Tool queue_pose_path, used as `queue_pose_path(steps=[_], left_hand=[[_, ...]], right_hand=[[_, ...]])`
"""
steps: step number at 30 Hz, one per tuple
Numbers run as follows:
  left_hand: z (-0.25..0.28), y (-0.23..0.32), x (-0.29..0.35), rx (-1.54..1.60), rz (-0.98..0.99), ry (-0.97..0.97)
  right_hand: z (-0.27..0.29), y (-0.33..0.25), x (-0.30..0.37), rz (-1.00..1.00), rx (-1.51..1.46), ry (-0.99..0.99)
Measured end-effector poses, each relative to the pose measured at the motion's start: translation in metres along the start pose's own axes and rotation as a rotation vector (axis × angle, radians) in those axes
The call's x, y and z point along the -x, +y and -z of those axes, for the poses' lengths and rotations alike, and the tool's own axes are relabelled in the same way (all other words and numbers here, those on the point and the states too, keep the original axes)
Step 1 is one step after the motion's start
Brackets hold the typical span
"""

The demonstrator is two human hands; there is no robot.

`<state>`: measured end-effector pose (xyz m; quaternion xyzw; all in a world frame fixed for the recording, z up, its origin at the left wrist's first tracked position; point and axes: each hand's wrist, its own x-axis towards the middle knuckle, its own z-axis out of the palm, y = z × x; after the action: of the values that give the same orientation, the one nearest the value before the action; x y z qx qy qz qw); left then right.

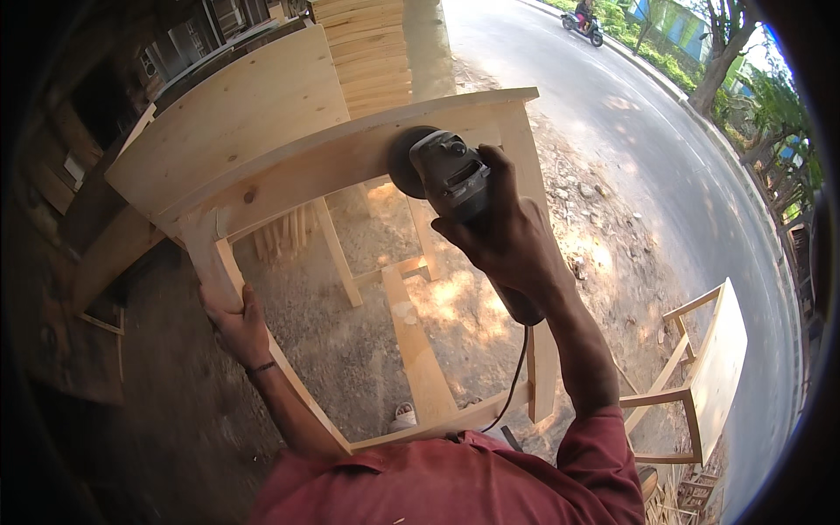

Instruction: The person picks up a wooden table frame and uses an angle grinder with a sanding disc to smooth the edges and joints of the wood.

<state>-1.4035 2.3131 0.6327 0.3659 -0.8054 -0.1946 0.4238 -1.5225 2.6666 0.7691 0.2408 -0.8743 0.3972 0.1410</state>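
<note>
A pale wooden table frame is tilted up in front of me, its far rail running across the view. My right hand is closed round a dark angle grinder. The grinder's round disc lies against the face of the far rail, right of its middle. Whether the disc is spinning cannot be made out. At the frame's left side, my left hand grips a wooden leg, fingers wrapped round it. The grinder's black cord hangs down toward my body.
Behind the frame stands a broad wooden panel, with stacked boards beyond. A small wooden table lies tipped at the right. Wooden pieces lie on the dirt below. A road with a motorbike passes at the right.
</note>
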Motion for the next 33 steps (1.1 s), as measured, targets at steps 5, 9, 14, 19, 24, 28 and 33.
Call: queue_pose_path(steps=[5,9,14,19,24,28,33], left_hand=[[0.000,-0.001,0.002,0.022,-0.030,0.011],[0.006,0.003,0.002,0.050,-0.002,-0.009],[0.010,0.010,0.004,0.063,0.012,-0.015],[0.004,0.002,0.004,0.173,-0.001,-0.004],[-0.002,-0.013,-0.001,0.134,-0.070,0.029],[0.004,-0.002,0.002,0.109,-0.036,-0.005],[0.003,-0.003,0.003,0.031,-0.026,0.016]], right_hand=[[0.019,0.017,-0.004,0.028,0.011,0.077],[0.039,0.035,-0.010,-0.039,0.043,0.136],[0.047,0.039,-0.014,-0.090,0.061,0.092],[0.048,0.045,-0.010,-0.071,0.093,0.118],[0.057,0.057,-0.009,-0.108,0.061,0.145],[0.067,0.070,-0.008,-0.107,0.058,0.177],[0.072,0.080,-0.014,-0.122,0.056,0.202]])
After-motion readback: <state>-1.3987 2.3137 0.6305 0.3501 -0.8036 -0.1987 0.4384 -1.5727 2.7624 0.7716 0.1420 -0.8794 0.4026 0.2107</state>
